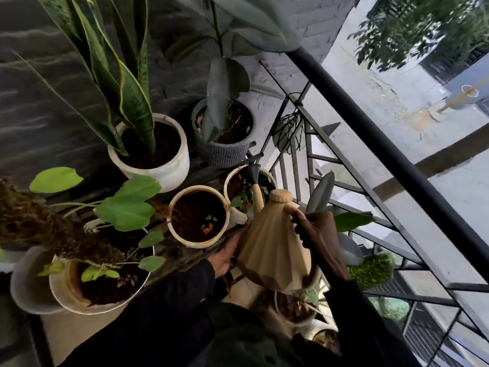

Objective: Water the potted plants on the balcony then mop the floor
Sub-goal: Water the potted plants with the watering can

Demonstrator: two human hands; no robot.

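Observation:
A beige ribbed watering can [272,250] is tilted forward, and its dark spout head [252,172] hangs over a small cream pot [232,178] by the railing. My right hand [317,231] grips the can's handle on its right side. My left hand [227,251] holds the can's body from the lower left. Beside that pot stands a cream pot of dark soil [197,215]. Behind are a white pot with a snake plant [156,152] and a grey ribbed pot with a rubber plant [225,133].
A black metal railing [370,133] runs diagonally on the right, with the street below. A wide pot with light green leaves [100,274] stands at the left on a dark wooden shelf [185,252]. More potted plants [296,303] sit under the can.

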